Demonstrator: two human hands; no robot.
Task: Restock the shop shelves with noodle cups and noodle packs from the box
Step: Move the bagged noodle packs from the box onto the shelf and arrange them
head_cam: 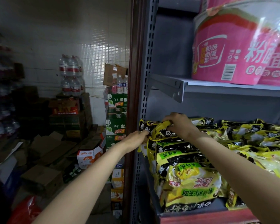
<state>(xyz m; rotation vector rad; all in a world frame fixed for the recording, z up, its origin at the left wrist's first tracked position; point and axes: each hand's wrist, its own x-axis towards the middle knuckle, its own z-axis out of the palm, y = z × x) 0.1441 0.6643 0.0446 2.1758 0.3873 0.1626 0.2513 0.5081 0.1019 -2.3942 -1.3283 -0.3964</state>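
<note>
Front noodle pack (191, 186): yellow and black, upright at the front edge of the lower shelf (200, 218), nearest the camera, at the head of a row of like packs running back toward the hands.
Lower shelf: grey metal with a red front strip; more yellow packs (257, 143) lie in loose piles to the right.
Left hand (136, 138): reaches in from the left upright (145, 78) side; fingertips touch the left edge of the rearmost packs. Fingers are partly hidden behind the wrappers; whether they grip or only press cannot be told.
Right hand (179, 125): sits over the top of the rear packs, fingers curled down and pinching the crumpled top edge of 1 yellow pack (164, 125).
Gripped pack: at the back-left of the lower shelf, above the row, between the 2 hands.
Upper shelf (233, 88): grey, directly above; carries 2 large pink noodle cups (225, 50) side by side under clear wrap.
Left upright: grey slotted post beside a dark red frame.
Floor area, left of the shelving: flattened cardboard boxes (44, 177), an orange and white carton (86, 159), a red bag (24, 212).
Green cartons (116, 120): stacked in a column just beside the frame, bottles on top.
Far wall: white tile; shrink-wrapped water bottles (71, 75) stacked 2 high on brown cartons.
</note>
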